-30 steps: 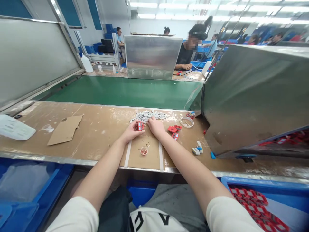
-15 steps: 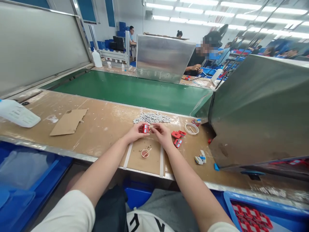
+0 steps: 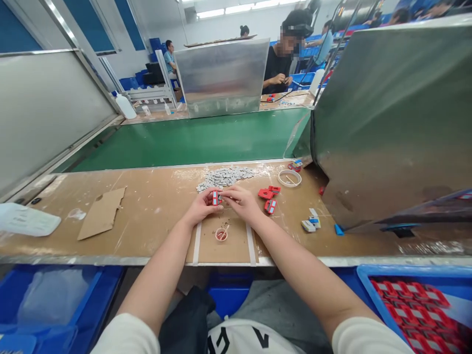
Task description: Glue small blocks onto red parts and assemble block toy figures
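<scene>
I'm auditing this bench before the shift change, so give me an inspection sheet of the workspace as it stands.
Surface: brown cardboard-covered bench, stained, two white tape strips at the front edge.
Job's things: small red plastic part held between both hands; pile of small grey metal pieces just behind.
Clutter: loose red parts, white ring-shaped dish, small round cup, torn cardboard scrap, white-and-blue pieces.
Hands: left hand grips the part; right hand pinches at it.
Cables: nothing seen.
Surroundings: green conveyor belt, steel panels, blue bin of red parts, other people working beyond.
</scene>
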{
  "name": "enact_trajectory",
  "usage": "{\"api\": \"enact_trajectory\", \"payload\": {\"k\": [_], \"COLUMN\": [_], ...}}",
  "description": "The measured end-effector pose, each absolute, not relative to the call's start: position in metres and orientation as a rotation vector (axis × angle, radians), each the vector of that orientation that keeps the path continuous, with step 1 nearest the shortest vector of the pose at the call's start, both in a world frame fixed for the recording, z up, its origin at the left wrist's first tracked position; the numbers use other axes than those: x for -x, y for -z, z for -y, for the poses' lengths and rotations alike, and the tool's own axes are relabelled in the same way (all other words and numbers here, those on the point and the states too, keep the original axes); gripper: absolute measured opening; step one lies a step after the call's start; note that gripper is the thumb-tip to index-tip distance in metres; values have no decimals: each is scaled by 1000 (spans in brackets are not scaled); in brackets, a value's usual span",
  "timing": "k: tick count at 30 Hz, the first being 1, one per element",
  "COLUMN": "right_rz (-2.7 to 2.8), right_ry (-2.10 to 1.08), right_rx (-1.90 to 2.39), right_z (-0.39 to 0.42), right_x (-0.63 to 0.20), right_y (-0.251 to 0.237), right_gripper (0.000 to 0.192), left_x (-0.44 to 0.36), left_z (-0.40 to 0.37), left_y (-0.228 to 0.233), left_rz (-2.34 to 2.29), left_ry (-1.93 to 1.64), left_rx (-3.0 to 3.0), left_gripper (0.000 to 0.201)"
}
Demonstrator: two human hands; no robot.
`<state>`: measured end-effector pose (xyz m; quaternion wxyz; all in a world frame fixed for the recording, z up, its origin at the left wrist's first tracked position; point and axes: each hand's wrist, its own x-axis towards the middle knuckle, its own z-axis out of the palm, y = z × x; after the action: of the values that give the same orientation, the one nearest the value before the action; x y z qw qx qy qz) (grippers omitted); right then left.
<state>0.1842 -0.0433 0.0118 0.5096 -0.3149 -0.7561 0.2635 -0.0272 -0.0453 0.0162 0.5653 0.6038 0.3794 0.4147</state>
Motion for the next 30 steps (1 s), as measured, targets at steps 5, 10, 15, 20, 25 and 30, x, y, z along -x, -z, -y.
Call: {"api": "enact_trajectory", "payload": {"k": [5, 10, 15, 20, 25, 30], "right_rz": [1808, 1883, 1879, 1858, 2162, 2228], "right_ry": [-734, -686, -689, -745, -639, -628], "right_rx": [853, 853, 831, 1017, 1016, 952], "right_z": [42, 41, 43, 44, 44, 45], "right_x": [-185, -188, -185, -177, -174, -175], "right_y": [-14, -15, -13, -8, -4, -2], "right_gripper": [11, 12, 15, 6, 26, 27], "left_x": [25, 25, 24, 23, 24, 22], "left_z": [45, 45, 47, 52, 56, 58], "left_y": [-13, -10, -8, -10, -14, -15], "left_rz": [-922, -963, -969, -966, -1091, -1161], "left_ry": [-986, -957, -939, -913, -891, -916], "left_rx": [-1443, -1527, -1538, -1621, -1759, -1895], "left_gripper": [66, 67, 66, 60, 36, 27]}}
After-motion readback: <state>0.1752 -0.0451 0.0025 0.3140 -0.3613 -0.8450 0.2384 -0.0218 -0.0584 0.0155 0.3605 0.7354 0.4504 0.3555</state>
